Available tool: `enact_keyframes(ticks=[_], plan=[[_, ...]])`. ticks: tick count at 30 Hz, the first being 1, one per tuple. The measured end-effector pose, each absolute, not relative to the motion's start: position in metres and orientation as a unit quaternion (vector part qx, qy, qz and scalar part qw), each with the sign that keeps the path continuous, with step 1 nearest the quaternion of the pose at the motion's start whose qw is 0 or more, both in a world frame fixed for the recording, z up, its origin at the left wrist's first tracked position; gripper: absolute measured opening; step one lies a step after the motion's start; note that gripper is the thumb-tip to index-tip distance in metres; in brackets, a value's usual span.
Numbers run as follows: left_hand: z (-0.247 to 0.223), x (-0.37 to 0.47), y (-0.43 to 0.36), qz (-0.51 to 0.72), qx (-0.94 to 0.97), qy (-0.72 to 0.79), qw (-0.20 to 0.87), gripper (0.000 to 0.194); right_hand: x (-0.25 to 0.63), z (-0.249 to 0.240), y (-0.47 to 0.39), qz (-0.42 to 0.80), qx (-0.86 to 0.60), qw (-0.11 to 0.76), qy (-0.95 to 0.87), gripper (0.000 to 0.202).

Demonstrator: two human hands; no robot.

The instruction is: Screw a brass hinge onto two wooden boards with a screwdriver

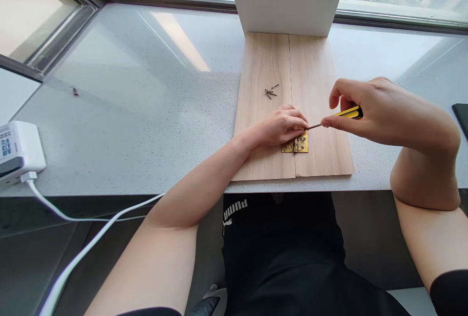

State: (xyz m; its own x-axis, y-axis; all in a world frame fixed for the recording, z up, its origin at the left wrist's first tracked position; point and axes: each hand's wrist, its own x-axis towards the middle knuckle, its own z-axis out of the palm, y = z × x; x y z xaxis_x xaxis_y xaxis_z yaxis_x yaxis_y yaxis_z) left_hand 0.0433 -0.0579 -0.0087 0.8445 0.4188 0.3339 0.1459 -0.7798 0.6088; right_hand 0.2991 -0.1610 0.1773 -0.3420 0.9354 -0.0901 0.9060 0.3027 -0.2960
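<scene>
Boards (321, 160) carry a hinge (301, 144) partly beneath the left hand (285, 125).

The left hand (287, 125) hides part of the brass hinge (302, 144)

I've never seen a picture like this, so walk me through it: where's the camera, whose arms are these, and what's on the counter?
There's no machine here, just a person working bare-handed. The camera is worn on their head, looking forward and down, so you see roughly what they see. On the speckled counter lie two wood-grain boards side by side. A brass-coloured hinge straddles both, and small screws lie loose on the left one. The left hand rests over part of the hinge; whatever it may pinch there is hidden. The right hand holds a yellow-and-black screwdriver, its tip by the left hand.
</scene>
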Motion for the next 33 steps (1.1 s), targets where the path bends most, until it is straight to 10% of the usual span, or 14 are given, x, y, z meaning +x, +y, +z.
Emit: enact_keyframes(ticks=[33], plan=[[-0.004,0.041,-0.056,0.241,0.916,0.143,0.287,0.011,0.299,0.184,-0.171,-0.035,-0.423,0.267,-0.865,0.030]])
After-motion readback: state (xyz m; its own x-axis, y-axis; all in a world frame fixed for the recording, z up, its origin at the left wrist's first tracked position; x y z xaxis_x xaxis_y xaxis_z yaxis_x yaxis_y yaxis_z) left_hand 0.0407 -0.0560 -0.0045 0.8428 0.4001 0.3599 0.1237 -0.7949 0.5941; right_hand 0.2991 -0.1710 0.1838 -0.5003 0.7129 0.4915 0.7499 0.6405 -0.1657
